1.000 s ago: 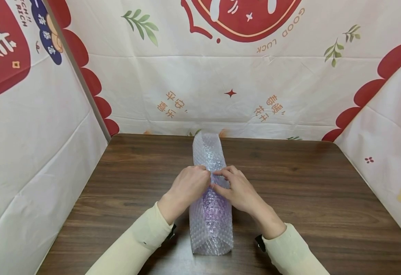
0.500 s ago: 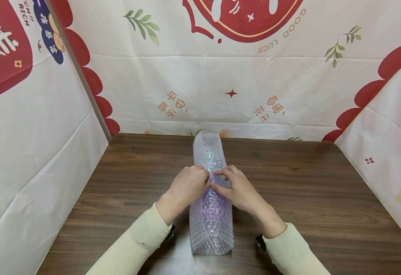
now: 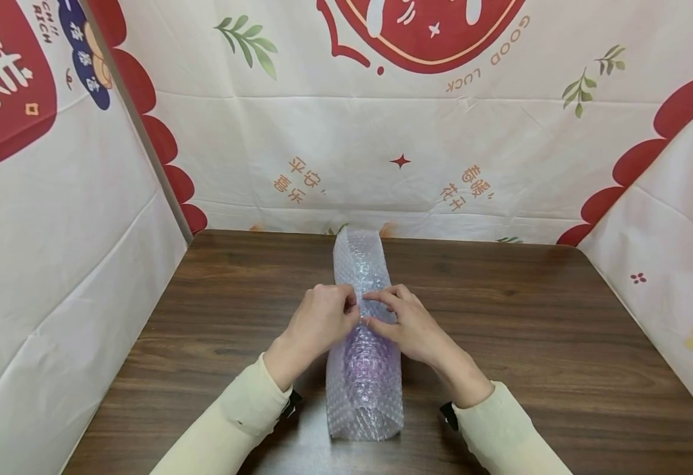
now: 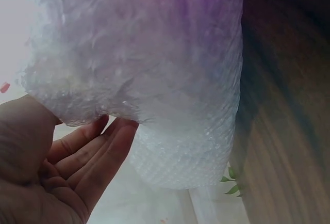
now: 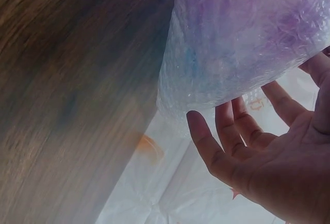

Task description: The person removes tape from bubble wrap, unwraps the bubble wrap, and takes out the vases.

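Observation:
A long bubble wrap bundle (image 3: pixel 365 376) lies lengthwise on the table, with something purple showing through its clear layers. My left hand (image 3: pixel 322 316) is at the middle of its top with the fingers curled, pinching the wrap near the seam. In the left wrist view, that hand's bent fingers (image 4: pixel 111 152) meet the bubble wrap (image 4: pixel 154 79), while the thumb tip is hidden. My right hand (image 3: pixel 411 326) rests on the right side of the top, fingers spread and lightly bent. The right wrist view shows its fingertips (image 5: pixel 198 123) touching the wrap (image 5: pixel 232 43).
Dark wood-grain table (image 3: pixel 512 330) extends on both sides of the bundle. White printed cloth (image 3: pixel 346 132) hangs behind the table, and more cloth stands at left and right. The bundle's far end reaches the table's back edge.
My left hand has shifted slightly left, and a gap now shows between its index finger and thumb. The right hand stays nearly in place, as does the bundle.

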{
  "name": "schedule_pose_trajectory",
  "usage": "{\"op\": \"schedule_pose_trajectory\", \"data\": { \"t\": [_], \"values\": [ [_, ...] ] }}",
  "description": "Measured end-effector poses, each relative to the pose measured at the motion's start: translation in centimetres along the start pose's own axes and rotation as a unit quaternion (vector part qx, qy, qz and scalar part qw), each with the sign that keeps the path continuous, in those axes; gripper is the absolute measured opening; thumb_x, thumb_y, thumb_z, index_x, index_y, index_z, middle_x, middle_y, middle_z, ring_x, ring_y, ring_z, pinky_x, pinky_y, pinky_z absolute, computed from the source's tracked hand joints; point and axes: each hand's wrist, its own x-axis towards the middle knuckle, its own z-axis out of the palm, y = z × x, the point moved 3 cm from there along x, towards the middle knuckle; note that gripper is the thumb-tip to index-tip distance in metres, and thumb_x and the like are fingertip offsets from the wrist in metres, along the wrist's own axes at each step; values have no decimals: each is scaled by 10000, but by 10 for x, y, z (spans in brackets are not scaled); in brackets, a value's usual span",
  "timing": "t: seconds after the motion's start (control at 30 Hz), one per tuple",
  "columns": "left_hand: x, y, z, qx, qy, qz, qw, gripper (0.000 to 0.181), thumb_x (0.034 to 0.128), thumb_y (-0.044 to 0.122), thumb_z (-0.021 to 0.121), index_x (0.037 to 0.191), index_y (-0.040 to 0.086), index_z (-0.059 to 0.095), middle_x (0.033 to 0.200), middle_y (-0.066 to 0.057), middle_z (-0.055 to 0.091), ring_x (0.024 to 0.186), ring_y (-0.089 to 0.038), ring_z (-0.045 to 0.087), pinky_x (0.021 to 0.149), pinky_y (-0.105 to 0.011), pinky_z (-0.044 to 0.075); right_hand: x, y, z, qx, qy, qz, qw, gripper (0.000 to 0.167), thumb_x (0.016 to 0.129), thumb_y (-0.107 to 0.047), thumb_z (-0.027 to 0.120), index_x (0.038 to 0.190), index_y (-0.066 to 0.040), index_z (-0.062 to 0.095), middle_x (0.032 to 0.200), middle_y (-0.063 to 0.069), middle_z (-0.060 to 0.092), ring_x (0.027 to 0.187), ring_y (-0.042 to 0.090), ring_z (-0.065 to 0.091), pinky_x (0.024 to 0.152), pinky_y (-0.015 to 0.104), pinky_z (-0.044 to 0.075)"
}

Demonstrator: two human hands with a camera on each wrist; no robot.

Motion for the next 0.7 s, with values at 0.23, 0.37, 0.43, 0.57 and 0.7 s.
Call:
{"op": "schedule_pose_trajectory", "data": {
  "t": [0.23, 0.37, 0.43, 0.57, 0.7],
  "values": [
    [-2, -4, -2, -568, 127, -281, 9979, 120, 893, 73, 748, 789, 111, 702, 688, 31, 677, 542, -19, 515, 483, -144, 435, 0, 0, 0, -89, -98, 9, 9999, 474, 1008, -379, 680, 1457, -244, 613, 1338, 57, 507, 1253, 296, 465, 946, 464, 478],
    [-2, -6, -4, -724, 187, -341, 9966, 102, 890, 68, 752, 804, 111, 718, 735, 15, 723, 598, -23, 579, 535, -148, 488, 1, 0, 0, -145, -46, 32, 9999, 462, 1004, -392, 679, 1446, -270, 624, 1330, 52, 505, 1220, 283, 469, 899, 425, 473],
    [-3, -6, -5, -793, 179, -400, 9959, 94, 893, 74, 756, 813, 112, 724, 755, 9, 735, 624, -32, 605, 561, -155, 509, 2, -1, 1, -265, 27, 43, 9996, 451, 1002, -407, 674, 1435, -288, 633, 1327, 49, 509, 1199, 282, 484, 839, 395, 479],
    [-4, -8, -7, -901, 156, -528, 9944, 86, 897, 84, 763, 825, 116, 730, 774, 9, 745, 663, -50, 646, 597, -169, 534, 3, -2, 5, -549, 282, 114, 9980, 427, 990, -462, 676, 1392, -318, 667, 1306, 47, 532, 1127, 274, 524, 712, 337, 469],
    [-4, -10, -7, -995, 201, -550, 9933, 87, 895, 86, 766, 824, 121, 732, 777, 13, 747, 682, -57, 664, 608, -179, 547, 4, -5, 8, -627, 477, 241, 9966, 410, 973, -489, 689, 1344, -313, 695, 1277, 49, 557, 1063, 249, 542, 689, 332, 475]
  ]
}}
